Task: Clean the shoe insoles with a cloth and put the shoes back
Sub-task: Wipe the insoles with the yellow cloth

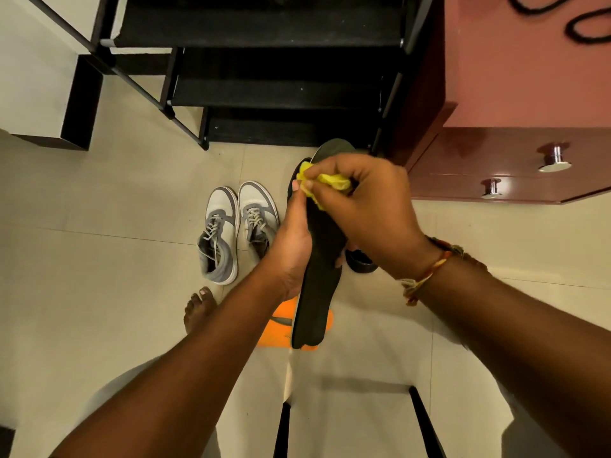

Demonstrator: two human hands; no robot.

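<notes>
At the centre of the frame the left hand (291, 246) grips a dark insole (322, 276) by its left edge, holding it lengthwise above the floor (99, 259). The right hand (367, 206) pinches a bunched yellow cloth (325, 183) against the insole's upper end. Left of the hands, a pair of grey sneakers (236, 226) stands side by side on the floor, below the black shoe rack (264, 87).

the pale tiled floor (99, 259) carries a grey sneaker pair (236, 226), an orange insole (281, 325) and a bare foot (198, 309).
</notes>
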